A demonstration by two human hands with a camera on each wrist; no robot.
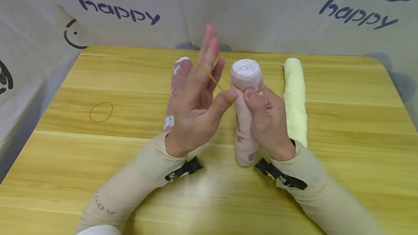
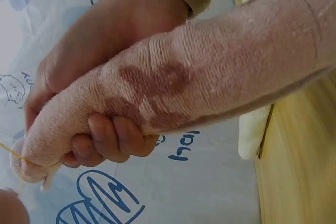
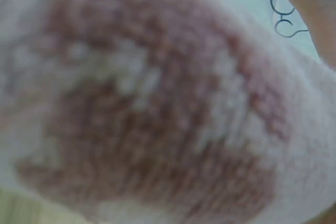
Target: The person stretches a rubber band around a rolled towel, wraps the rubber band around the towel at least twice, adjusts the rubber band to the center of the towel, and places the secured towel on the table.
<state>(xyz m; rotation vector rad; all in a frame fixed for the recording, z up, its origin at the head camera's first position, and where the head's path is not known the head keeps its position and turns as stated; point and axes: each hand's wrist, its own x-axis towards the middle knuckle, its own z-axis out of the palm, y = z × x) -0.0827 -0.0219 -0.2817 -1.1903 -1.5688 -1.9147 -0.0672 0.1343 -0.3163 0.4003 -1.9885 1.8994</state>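
A pale pink rolled towel (image 1: 244,130) with darker patches stands tilted at the middle, its white spiral end uppermost in the head view. My right hand (image 1: 269,122) grips it below that end, fingers curled round it in the left wrist view. A thin yellow rubber band (image 1: 213,79) circles the roll near its top and stretches across to my left hand (image 1: 196,108). There it runs round the spread fingers and thumb, which are extended, with the thumb tip close beside the roll. Blurred pink towel cloth (image 3: 157,103) fills most of the right wrist view.
Left of the pink roll, partly behind my left hand, lies a dark pink rolled towel (image 1: 181,73) with a band round it. A pale yellow rolled towel (image 1: 295,97) lies to the right. Another rubber band (image 1: 112,110) rests on the wooden table (image 1: 352,119) at left. A printed cloth (image 1: 212,6) hangs behind.
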